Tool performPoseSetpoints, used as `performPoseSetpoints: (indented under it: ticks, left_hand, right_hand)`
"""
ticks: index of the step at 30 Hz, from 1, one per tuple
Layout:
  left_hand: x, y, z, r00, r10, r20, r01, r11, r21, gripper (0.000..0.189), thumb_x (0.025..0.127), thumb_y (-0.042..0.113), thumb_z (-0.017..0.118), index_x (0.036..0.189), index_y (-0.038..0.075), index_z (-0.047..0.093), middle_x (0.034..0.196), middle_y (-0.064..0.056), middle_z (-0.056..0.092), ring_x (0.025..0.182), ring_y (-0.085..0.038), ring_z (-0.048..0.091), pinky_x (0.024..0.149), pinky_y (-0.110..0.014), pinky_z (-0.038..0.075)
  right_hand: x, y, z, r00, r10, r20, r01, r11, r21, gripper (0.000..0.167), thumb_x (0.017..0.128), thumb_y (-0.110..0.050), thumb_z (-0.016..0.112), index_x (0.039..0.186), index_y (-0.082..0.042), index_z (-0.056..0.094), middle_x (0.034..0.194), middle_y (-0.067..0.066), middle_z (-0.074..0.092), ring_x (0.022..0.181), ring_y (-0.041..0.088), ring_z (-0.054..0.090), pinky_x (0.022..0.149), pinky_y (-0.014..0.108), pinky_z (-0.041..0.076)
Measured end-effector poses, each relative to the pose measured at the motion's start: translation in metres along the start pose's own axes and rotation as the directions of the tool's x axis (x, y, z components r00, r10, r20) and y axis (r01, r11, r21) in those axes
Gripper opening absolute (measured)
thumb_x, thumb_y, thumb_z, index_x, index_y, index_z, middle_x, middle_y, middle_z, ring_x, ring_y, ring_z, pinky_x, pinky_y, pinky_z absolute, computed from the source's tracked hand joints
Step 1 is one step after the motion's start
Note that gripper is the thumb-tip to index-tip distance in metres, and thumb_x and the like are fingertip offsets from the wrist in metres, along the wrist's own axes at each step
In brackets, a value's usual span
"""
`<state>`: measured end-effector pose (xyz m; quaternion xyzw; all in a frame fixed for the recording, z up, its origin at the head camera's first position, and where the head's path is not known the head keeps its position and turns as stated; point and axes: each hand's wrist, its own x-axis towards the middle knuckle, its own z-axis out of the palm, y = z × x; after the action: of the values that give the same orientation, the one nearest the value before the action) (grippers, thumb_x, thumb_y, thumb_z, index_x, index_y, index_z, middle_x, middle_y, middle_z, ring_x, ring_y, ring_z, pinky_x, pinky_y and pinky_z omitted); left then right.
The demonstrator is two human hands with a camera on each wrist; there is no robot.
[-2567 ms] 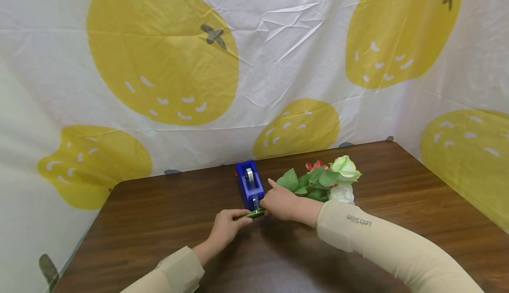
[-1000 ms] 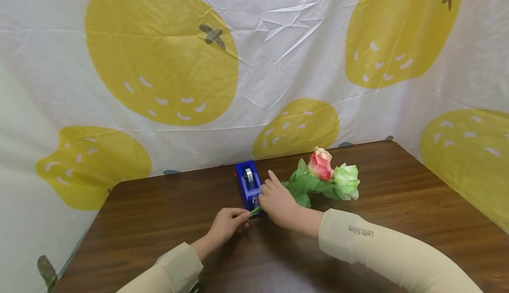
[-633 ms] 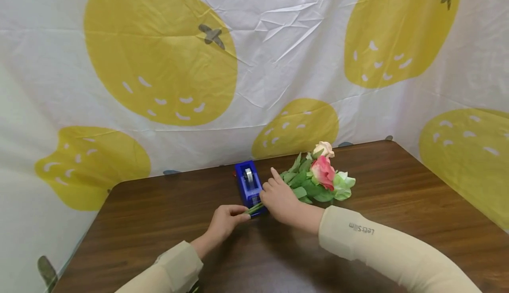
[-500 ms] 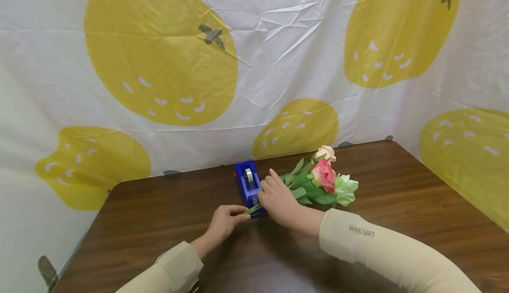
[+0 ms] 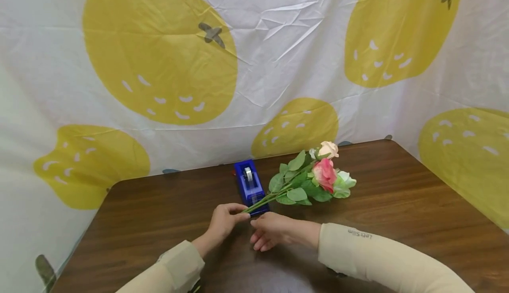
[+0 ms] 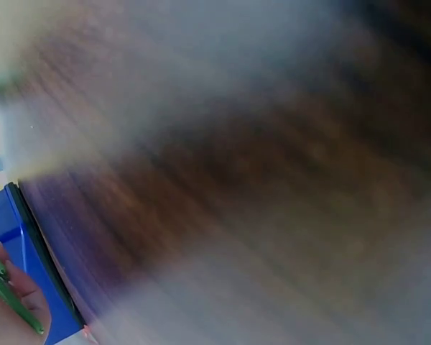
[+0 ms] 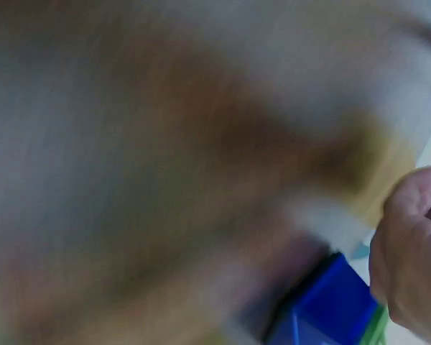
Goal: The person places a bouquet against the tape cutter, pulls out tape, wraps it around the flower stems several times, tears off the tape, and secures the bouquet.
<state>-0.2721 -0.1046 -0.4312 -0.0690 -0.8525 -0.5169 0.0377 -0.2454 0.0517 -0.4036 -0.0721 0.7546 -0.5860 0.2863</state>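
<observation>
My left hand [image 5: 222, 222] pinches the lower ends of several green flower stems [image 5: 262, 201] between thumb and fingers. The roses fan out to the right: a pink rose [image 5: 324, 175], a peach rose [image 5: 328, 149] and a pale green rose [image 5: 343, 184], with leaves [image 5: 296, 194] below the heads. Just under the stems, my right hand [image 5: 274, 230] is off them, its fingers loosely bent with nothing seen in them. A blue tape dispenser [image 5: 246, 176] stands behind the hands; the stems cross over its front end. Stem ends [image 6: 14, 302] show in the left wrist view.
The brown wooden table [image 5: 167, 204] reaches back to a white curtain [image 5: 274, 63] printed with yellow fruit. In the right wrist view the blue dispenser [image 7: 337, 302] appears at the bottom. Much of both wrist views is blurred.
My right hand has let go of the stems and dropped toward me below them, turning over. My left hand keeps its pinch. Earlier the bunch turned, bringing the pink and peach roses into view.
</observation>
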Motion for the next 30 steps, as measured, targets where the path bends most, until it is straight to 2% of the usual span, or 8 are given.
performPoseSetpoints:
  ticks: [3, 6, 11, 18, 21, 22, 25, 30]
  left_hand:
    - [0.000, 0.000, 0.001, 1.000, 0.008, -0.009, -0.008, 1.000, 0.004, 0.013, 0.072, 0.005, 0.074, 0.083, -0.001, 0.071, 0.082, -0.012, 0.070, 0.078, -0.017, 0.059, 0.069, -0.026, 0.045]
    - [0.000, 0.001, 0.001, 1.000, 0.019, -0.012, -0.019, 1.000, 0.020, 0.014, 0.073, 0.006, 0.074, 0.084, -0.001, 0.071, 0.083, -0.012, 0.070, 0.079, -0.017, 0.059, 0.069, -0.026, 0.045]
    - [-0.002, 0.002, 0.001, 0.999, 0.034, -0.006, -0.034, 0.999, 0.026, 0.017, 0.072, 0.008, 0.075, 0.085, -0.002, 0.070, 0.083, -0.013, 0.069, 0.075, -0.017, 0.056, 0.063, -0.025, 0.044]
    - [0.005, -0.015, 0.006, 0.979, 0.192, -0.070, -0.193, 0.981, -0.003, 0.015, 0.072, 0.011, 0.076, 0.080, 0.001, 0.068, 0.073, -0.005, 0.066, 0.063, -0.011, 0.053, 0.055, -0.024, 0.042]
    - [0.003, -0.010, 0.007, 0.980, 0.176, -0.098, -0.176, 0.984, 0.007, 0.013, 0.071, 0.006, 0.075, 0.080, 0.000, 0.067, 0.072, -0.007, 0.065, 0.061, -0.011, 0.052, 0.054, -0.024, 0.042]
    - [-0.001, 0.000, 0.006, 0.986, 0.134, -0.103, -0.132, 0.991, 0.023, 0.014, 0.069, 0.001, 0.075, 0.080, -0.002, 0.067, 0.073, -0.010, 0.065, 0.061, -0.012, 0.053, 0.055, -0.025, 0.043]
    - [-0.004, 0.006, 0.006, 0.988, 0.104, -0.116, -0.098, 0.993, 0.060, 0.015, 0.068, -0.002, 0.074, 0.081, -0.003, 0.067, 0.074, -0.011, 0.064, 0.061, -0.011, 0.051, 0.054, -0.022, 0.042]
    - [-0.002, 0.004, 0.007, 0.987, 0.097, -0.129, -0.085, 0.992, 0.097, 0.015, 0.069, 0.000, 0.075, 0.082, -0.001, 0.066, 0.077, -0.010, 0.065, 0.065, -0.013, 0.052, 0.058, -0.023, 0.042]
  right_hand:
    - [0.007, 0.003, 0.002, 0.998, 0.058, -0.027, -0.045, 0.934, 0.354, 0.032, 0.100, -0.018, 0.033, 0.121, 0.006, 0.039, 0.074, 0.004, 0.055, 0.062, 0.010, 0.055, 0.060, 0.023, 0.046]
    - [0.014, 0.003, 0.003, 0.990, 0.035, -0.139, 0.036, 0.877, 0.479, 0.030, 0.100, -0.019, 0.033, 0.114, 0.006, 0.041, 0.072, 0.002, 0.054, 0.062, 0.009, 0.055, 0.061, 0.022, 0.046]
    - [0.020, 0.001, 0.004, 0.965, 0.031, -0.262, 0.119, 0.835, 0.537, 0.029, 0.100, -0.024, 0.036, 0.109, 0.004, 0.041, 0.069, 0.001, 0.052, 0.058, 0.008, 0.053, 0.058, 0.021, 0.045]
    - [0.023, -0.001, 0.006, 0.955, 0.005, -0.295, 0.172, 0.804, 0.569, 0.027, 0.100, -0.025, 0.037, 0.102, 0.001, 0.043, 0.063, -0.001, 0.053, 0.054, 0.006, 0.052, 0.057, 0.020, 0.045]
    - [0.025, 0.000, 0.006, 0.948, 0.002, -0.319, 0.187, 0.806, 0.562, 0.029, 0.100, -0.026, 0.036, 0.100, 0.002, 0.045, 0.061, -0.002, 0.052, 0.052, 0.005, 0.051, 0.057, 0.020, 0.044]
    - [0.025, -0.001, 0.006, 0.944, 0.004, -0.329, 0.190, 0.808, 0.557, 0.030, 0.100, -0.025, 0.035, 0.099, 0.003, 0.046, 0.060, -0.003, 0.052, 0.052, 0.005, 0.051, 0.056, 0.020, 0.044]
    - [0.026, 0.000, 0.006, 0.938, 0.006, -0.346, 0.194, 0.819, 0.540, 0.031, 0.101, -0.022, 0.033, 0.096, 0.005, 0.048, 0.059, -0.003, 0.051, 0.051, 0.004, 0.050, 0.055, 0.019, 0.043]
    - [0.027, 0.001, 0.005, 0.935, -0.012, -0.353, 0.207, 0.829, 0.520, 0.029, 0.101, -0.018, 0.032, 0.092, 0.004, 0.049, 0.060, -0.003, 0.051, 0.051, 0.004, 0.048, 0.054, 0.019, 0.042]
